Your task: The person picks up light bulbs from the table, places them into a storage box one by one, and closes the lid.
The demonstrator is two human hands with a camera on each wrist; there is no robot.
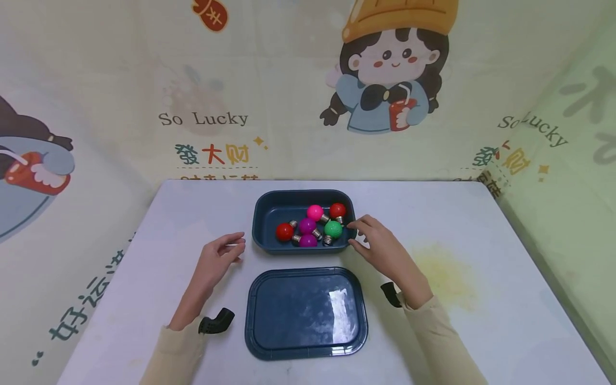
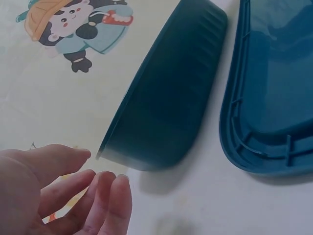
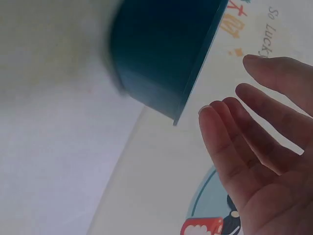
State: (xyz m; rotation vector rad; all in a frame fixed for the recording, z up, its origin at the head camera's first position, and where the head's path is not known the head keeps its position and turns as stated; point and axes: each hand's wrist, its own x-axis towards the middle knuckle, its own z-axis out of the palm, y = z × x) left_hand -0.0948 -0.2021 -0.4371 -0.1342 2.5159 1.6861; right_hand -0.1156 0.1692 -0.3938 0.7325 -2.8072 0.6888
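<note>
A dark blue plastic box (image 1: 269, 247) stands on the table with several small coloured bulbs inside: red (image 1: 284, 232), pink (image 1: 315, 213), purple (image 1: 308, 225) and green (image 1: 333, 229), each with a silver screw base. In front of it lies a flat blue lid (image 1: 289, 315). My left hand (image 1: 222, 255) hovers left of the box, fingers loosely bent and holding nothing; the left wrist view shows the fingertips apart from the box wall (image 2: 161, 98). At the box's right end is my right hand (image 1: 380, 243), fingers spread near the rim; the right wrist view shows a gap to the box (image 3: 156, 58).
The white table (image 1: 481, 256) carries a yellowish stain (image 1: 445, 278) to the right. A printed cloth (image 1: 284, 96) with cartoon figures and lettering hangs behind and at both sides. Black curved pieces (image 1: 216, 322) sit at both cuffs.
</note>
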